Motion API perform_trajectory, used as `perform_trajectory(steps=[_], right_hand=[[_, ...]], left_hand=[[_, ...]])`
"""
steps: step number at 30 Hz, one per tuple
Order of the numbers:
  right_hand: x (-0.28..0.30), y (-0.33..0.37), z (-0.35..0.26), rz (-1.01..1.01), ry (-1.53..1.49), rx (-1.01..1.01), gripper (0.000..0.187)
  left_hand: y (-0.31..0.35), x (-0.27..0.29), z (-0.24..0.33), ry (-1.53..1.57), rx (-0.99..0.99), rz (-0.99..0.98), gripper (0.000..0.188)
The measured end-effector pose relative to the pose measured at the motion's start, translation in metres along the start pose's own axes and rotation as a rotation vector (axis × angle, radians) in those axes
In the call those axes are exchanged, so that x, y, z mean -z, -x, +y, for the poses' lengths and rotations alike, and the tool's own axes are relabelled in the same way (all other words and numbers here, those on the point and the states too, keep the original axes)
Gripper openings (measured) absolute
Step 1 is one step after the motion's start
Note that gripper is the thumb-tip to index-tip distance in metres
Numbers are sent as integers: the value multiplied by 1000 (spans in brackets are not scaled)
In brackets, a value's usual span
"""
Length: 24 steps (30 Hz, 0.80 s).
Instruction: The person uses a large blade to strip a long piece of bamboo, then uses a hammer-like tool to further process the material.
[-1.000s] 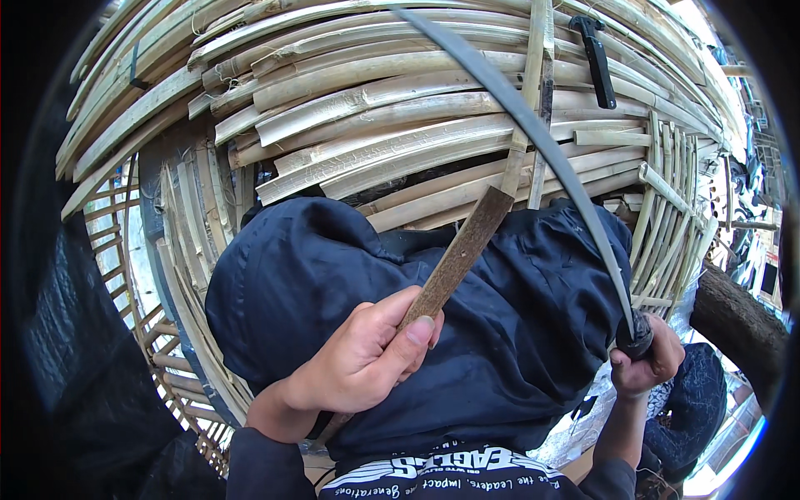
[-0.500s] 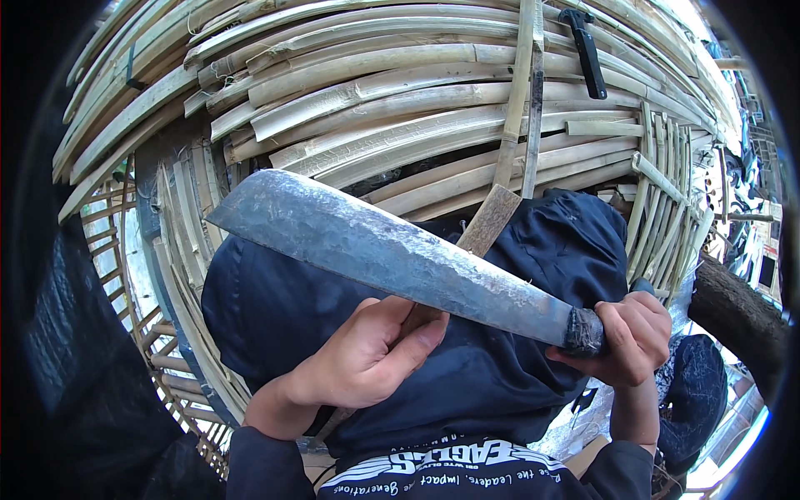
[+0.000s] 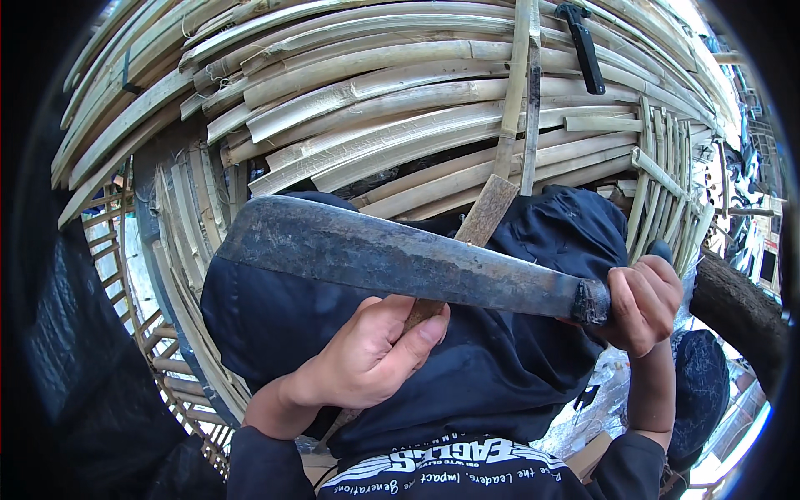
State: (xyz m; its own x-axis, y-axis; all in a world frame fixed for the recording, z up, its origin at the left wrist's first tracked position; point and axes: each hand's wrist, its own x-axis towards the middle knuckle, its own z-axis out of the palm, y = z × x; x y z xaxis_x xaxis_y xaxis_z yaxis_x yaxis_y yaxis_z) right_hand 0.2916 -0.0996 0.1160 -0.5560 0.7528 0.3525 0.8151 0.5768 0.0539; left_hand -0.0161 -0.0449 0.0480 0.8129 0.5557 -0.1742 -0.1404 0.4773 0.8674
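My right hand (image 3: 642, 304) is wrapped round the handle of a big machete, with dark binding at the blade's base. The machete's broad grey blade (image 3: 375, 254) reaches left across my lap, its blunt end above my left thigh. Closed with thumb and fingers, my left hand (image 3: 367, 354) grips a flat bamboo strip (image 3: 489, 208). That strip runs slantwise under the blade, which hides its middle. Its far end shows above the blade, close to a longer upright bamboo slat (image 3: 515, 100); whether they touch I cannot tell.
Many split bamboo slats (image 3: 367, 83) lie stacked in front of me. A black-handled tool (image 3: 583, 50) rests on them at the far right. Woven bamboo strips (image 3: 667, 179) stand at the right, near a dark log (image 3: 742, 304). Black sheeting (image 3: 92, 358) hangs at the left.
The machete's handle has risen and its broad end has dropped, so the blade lies closer to level. Its face has turned and looks darker. My left hand has hardly moved.
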Motion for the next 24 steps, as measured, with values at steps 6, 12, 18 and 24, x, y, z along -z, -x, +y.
perform_trajectory(steps=[6, 12, 18, 24], right_hand=[[-10, -9, 20, 41, 68, 82, 29], [12, 14, 100, 81, 382, -580, 35], [4, 27, 71, 97, 203, -568, 35], [0, 12, 26, 97, 39, -440, 54]], left_hand=[[0, 1, 8, 29, 114, 61, 14], [5, 3, 2, 109, 114, 61, 22], [0, 2, 2, 133, 161, 61, 20], [3, 1, 4, 132, 190, 108, 19]])
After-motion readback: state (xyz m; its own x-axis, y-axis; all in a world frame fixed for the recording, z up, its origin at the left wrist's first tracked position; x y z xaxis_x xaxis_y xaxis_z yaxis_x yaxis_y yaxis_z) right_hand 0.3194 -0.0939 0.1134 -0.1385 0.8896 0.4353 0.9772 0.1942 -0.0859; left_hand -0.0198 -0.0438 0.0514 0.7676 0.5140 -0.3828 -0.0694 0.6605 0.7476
